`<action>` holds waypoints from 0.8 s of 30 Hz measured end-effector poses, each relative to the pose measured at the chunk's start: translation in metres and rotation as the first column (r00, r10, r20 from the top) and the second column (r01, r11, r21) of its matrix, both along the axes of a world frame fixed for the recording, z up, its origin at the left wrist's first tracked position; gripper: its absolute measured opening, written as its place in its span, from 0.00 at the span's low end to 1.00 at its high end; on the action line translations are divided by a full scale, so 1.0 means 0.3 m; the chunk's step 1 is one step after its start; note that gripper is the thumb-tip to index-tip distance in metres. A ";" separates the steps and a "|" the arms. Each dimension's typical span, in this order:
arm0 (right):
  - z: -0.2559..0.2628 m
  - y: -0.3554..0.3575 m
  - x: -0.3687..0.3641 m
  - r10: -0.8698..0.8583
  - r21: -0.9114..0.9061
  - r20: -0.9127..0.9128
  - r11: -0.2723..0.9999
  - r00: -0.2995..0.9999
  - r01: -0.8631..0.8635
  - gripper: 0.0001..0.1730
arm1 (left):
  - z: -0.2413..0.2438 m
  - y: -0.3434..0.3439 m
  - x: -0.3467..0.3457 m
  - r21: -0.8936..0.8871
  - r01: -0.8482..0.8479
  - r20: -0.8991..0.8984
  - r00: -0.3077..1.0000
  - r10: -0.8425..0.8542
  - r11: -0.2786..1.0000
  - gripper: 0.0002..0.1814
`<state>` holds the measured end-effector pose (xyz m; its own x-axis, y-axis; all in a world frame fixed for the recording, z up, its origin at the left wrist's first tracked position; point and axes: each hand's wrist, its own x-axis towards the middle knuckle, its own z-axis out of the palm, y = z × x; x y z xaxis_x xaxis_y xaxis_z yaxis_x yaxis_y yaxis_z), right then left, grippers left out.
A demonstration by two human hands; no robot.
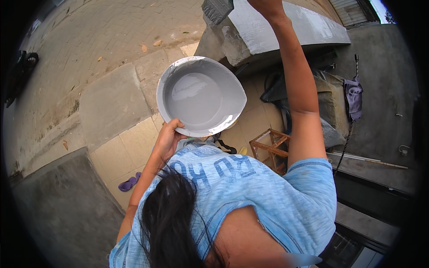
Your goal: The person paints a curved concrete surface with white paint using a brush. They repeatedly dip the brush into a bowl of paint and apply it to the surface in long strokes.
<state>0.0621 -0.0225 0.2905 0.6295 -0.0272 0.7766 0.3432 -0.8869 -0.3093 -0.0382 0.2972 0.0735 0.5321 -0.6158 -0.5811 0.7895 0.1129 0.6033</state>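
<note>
My left hand point(170, 138) grips the near-left rim of a round plastic tub point(240, 95), the thumb over the lip. Thin grey paint or slurry point(197, 97) covers the tub's bottom, and its wet surface reflects light. Grey smears coat the tub's walls and rim. My right arm reaches far forward, and my right hand point(269, 8) is cut off by the top edge, with its fingers out of view. Below that hand lies a sloping concrete slab point(258, 30) with a shiny grey coat. A ridged grey block-like piece point(218, 11) shows at the slab's left; what it is stays unclear.
A rusty metal frame stand point(271, 147) is on the tiled floor point(134, 140) at right. Behind my arm sits a tarp-covered bulk point(331, 107). A purple cloth point(353, 97) hangs by a dark rope. Purple slippers point(129, 183) lie at left, near a paved street point(117, 33).
</note>
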 end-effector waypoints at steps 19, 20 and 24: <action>-0.068 -0.167 -0.130 -0.205 -0.350 0.031 0.914 0.978 0.203 0.17 | 0.018 0.002 -0.009 0.009 -0.032 0.020 0.999 0.032 0.999 0.24; -0.066 -0.117 -0.142 -0.142 -0.338 0.075 0.927 0.987 0.159 0.17 | 0.018 0.000 -0.011 0.013 -0.046 0.027 0.999 0.045 0.999 0.23; -0.051 -0.102 -0.215 -0.051 0.185 -0.047 0.981 0.998 0.059 0.19 | -0.010 0.004 -0.009 -0.017 -0.033 0.002 0.999 0.033 0.999 0.21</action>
<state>-0.0024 -0.0533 0.2751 0.6546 -0.2040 0.7280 0.2790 -0.8297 -0.4834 -0.0410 0.2984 0.0705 0.5534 -0.6077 -0.5696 0.7838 0.1485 0.6031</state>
